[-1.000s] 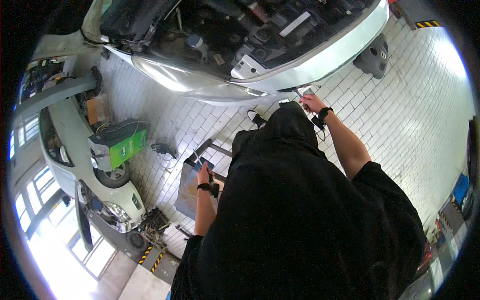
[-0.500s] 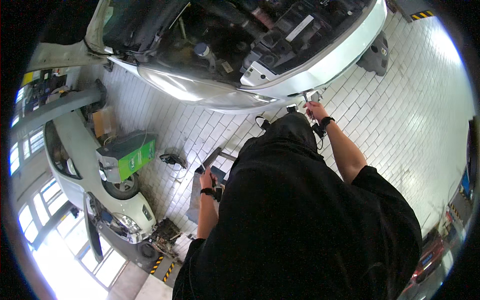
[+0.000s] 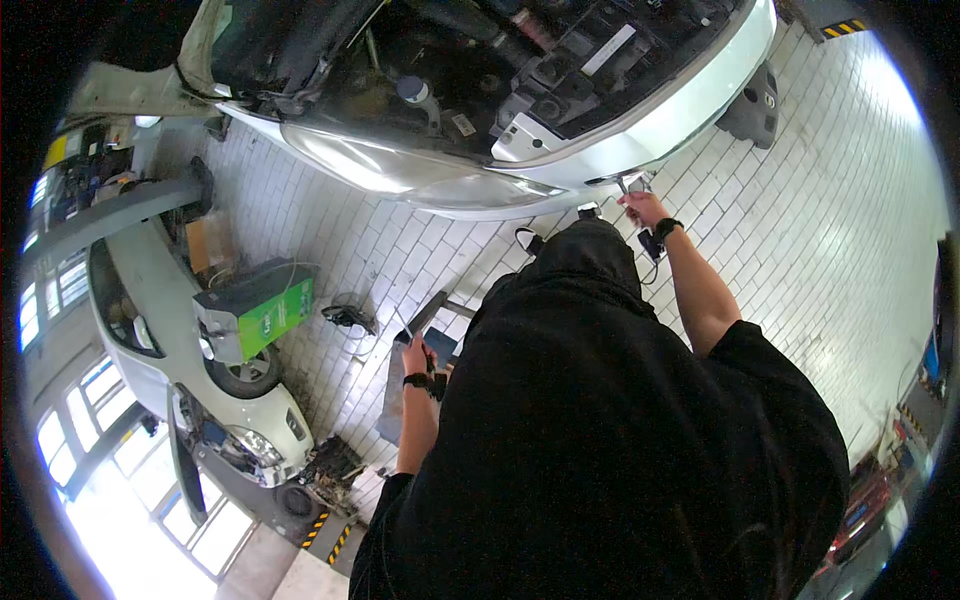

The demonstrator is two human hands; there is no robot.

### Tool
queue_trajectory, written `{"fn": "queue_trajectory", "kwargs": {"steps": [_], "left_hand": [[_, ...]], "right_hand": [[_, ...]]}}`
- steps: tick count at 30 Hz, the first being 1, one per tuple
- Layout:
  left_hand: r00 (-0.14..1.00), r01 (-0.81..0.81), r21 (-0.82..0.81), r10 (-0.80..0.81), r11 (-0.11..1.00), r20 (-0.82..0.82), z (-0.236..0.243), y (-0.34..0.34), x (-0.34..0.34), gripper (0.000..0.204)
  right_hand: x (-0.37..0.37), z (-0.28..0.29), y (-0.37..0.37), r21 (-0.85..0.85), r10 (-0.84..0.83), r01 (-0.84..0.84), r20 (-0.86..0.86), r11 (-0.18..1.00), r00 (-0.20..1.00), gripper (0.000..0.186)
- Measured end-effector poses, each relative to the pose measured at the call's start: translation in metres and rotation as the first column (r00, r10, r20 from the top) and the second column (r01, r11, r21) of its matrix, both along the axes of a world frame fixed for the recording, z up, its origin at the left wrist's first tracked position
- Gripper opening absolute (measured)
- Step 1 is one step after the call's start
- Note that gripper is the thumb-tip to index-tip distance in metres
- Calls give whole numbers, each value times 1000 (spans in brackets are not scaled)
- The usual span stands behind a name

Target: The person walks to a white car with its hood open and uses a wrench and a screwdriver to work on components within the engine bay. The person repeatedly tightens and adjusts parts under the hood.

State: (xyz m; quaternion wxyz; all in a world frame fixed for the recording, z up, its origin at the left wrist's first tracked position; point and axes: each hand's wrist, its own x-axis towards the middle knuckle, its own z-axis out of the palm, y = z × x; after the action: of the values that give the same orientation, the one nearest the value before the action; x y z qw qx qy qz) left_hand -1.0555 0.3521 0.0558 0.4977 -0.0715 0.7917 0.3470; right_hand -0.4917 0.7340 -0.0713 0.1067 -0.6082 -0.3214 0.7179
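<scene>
My right hand (image 3: pixel 645 210) grips a slim metal tool (image 3: pixel 622 188) at a dark opening in the white car's front bumper (image 3: pixel 670 125), beneath the open engine bay (image 3: pixel 540 70). A headlight (image 3: pixel 360 160) sits on the car's corner. Lower left, my left hand (image 3: pixel 418 357) is closed on a thin silver shaft (image 3: pixel 403 323) that points up, above a dark metal stand (image 3: pixel 430 312). Small black devices are strapped at both wrists. My black-clothed body hides much of the floor and whatever is directly below.
At the left are a second white car (image 3: pixel 150 300), a green-panelled box (image 3: pixel 275 305), a cardboard box (image 3: pixel 205 245) and a grey lift arm (image 3: pixel 110 210). Dark car parts (image 3: pixel 335 460) lie lower left, a dark plastic cover (image 3: pixel 750 105) on the tiled floor (image 3: pixel 840 170) at right.
The view has shifted, so surroundings at left appear lower and further right. Both my hands appear a little further right, each still holding its tool, the right one still at the bumper.
</scene>
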Motion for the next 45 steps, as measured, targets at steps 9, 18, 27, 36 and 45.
{"fn": "queue_trajectory", "kwargs": {"steps": [9,18,27,36,45], "left_hand": [[999,-47,31,47,998,28,-36,9,4,40],[989,37,61,-45,997,140,-97,-18,34,37],[973,-151,43,141,988,183,-105,14,42,37],[996,-85,203,91,976,-17,-19,83,115,38],[907,398,252,-337,882,-255,108,284,168,42]], "right_hand": [[52,13,7,114,56,-73,147,991,988,30],[87,77,-34,80,-63,39,322,996,945,28],[156,86,-16,81,-20,-22,485,996,874,27],[159,-23,51,255,544,-821,643,511,538,12],[56,-61,45,295,569,-761,522,578,635,29]]}}
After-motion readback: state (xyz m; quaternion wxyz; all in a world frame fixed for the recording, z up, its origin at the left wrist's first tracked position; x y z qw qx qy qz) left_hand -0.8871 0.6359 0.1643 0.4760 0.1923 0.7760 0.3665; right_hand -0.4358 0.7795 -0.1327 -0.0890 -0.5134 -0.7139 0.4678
